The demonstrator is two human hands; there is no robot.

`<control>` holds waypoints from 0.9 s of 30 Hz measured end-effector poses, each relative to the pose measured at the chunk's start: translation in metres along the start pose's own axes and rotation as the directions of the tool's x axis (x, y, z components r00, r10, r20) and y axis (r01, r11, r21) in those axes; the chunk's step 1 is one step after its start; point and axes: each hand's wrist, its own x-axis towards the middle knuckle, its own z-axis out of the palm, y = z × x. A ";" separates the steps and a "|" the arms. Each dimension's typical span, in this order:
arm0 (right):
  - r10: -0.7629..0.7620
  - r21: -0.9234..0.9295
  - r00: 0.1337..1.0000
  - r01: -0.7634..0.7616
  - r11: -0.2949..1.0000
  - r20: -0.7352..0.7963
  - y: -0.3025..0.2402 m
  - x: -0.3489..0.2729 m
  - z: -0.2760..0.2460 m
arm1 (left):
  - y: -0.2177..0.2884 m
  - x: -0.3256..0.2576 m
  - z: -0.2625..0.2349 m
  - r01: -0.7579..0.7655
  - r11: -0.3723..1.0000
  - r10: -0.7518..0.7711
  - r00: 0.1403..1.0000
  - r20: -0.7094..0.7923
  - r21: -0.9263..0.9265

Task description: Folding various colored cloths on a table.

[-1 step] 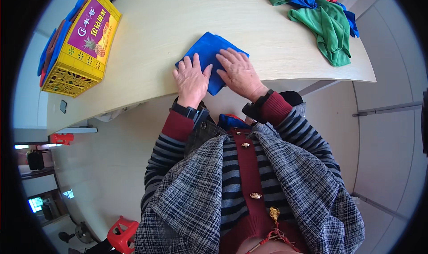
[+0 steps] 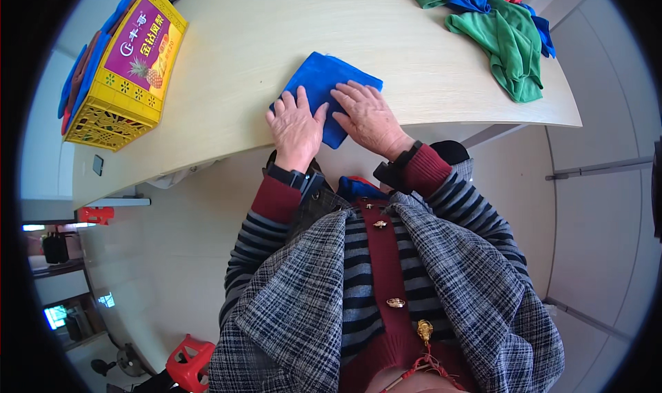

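Note:
A folded blue cloth (image 2: 321, 76) lies at the table's near edge, its lowest corner hanging slightly over. My left hand (image 2: 296, 127) rests flat on its left side, fingers apart and thumb pointing inward. Across the right side of the cloth lies my right hand (image 2: 370, 115), also flat, fingers stretched out toward the far side. Both hands are open and press on the cloth without gripping it. Parts of the cloth under the palms are hidden.
A yellow crate (image 2: 131, 76) holding folded blue and brown cloths stands at the table's left. Loose green cloths (image 2: 507, 48), with blue and red ones, are heaped at the far right. A red stool (image 2: 189, 362) is on the floor at lower left.
The blue cloth has turned a little, its far corner shifting left and toward me. Both hands have slid very slightly toward me and stay flat on it.

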 end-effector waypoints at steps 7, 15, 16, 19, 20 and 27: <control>0.063 0.168 0.991 -0.082 0.982 0.116 -0.005 0.019 -0.017 | 0.005 -0.001 -0.043 0.051 0.994 -0.075 0.959 0.274 0.091; 0.060 -0.127 0.997 -0.065 0.990 -0.045 -0.011 0.017 0.025 | -0.022 0.040 0.041 -0.416 0.870 0.411 0.908 -0.076 -0.265; 0.067 -0.129 0.997 -0.070 0.989 -0.034 -0.008 0.017 0.027 | -0.025 0.041 0.046 -0.415 0.870 0.412 0.909 -0.070 -0.266; 0.093 -0.124 0.996 -0.094 0.988 -0.012 -0.002 0.017 0.026 | -0.022 0.040 0.043 -0.360 0.895 0.371 0.929 -0.009 -0.263; 0.100 -0.117 0.995 -0.101 0.988 -0.013 -0.001 0.018 0.025 | -0.021 0.040 0.045 -0.359 0.895 0.371 0.928 -0.005 -0.265; 0.078 -0.105 0.997 -0.080 0.991 -0.024 -0.004 0.017 0.023 | -0.022 0.038 0.045 -0.278 0.929 0.282 0.959 -0.017 -0.244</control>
